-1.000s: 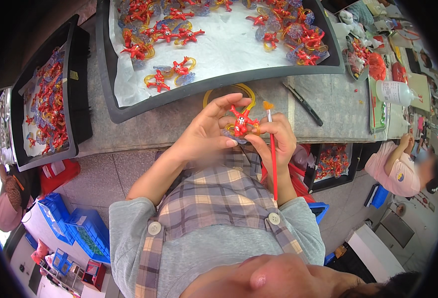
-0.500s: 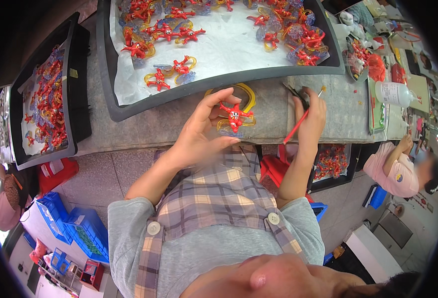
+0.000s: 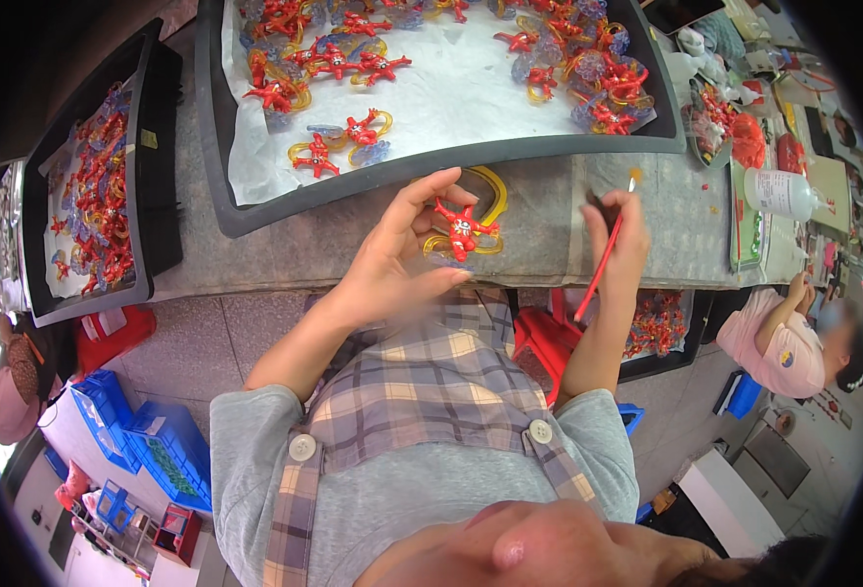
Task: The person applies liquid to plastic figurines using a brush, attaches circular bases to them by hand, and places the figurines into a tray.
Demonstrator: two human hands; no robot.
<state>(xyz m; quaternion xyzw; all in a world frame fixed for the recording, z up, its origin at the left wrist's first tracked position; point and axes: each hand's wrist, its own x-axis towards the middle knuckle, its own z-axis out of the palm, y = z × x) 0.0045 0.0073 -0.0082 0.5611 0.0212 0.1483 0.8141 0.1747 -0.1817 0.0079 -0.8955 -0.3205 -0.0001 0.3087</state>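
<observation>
My left hand [image 3: 397, 249] grips a small red toy figure [image 3: 463, 231] with translucent yellow and bluish parts, between thumb and fingertips in front of the tray. Its white markings face up. To the right, my right hand [image 3: 622, 240] is closed round a thin red-handled paintbrush [image 3: 596, 272]. The brush tip points away from me, up past the fingers, and the handle slants down below the hand. A dark tool [image 3: 602, 207], blurred and partly hidden, is also in that hand; its kind cannot be made out here.
Beyond my hands, a black tray [image 3: 451, 162] lined with white sheet holds several similar figures. Another black tray [image 3: 146, 196], full of figures, stands left. A white bottle [image 3: 780, 193] lies at right. Blue crates [image 3: 169, 452] sit on the floor; a person in pink [image 3: 766, 333] works at far right.
My right hand has shifted slightly right and turned, so the brush handle stands steeper and the dark tool's tips no longer show. My left hand keeps its hold, with the figure tipped slightly.
</observation>
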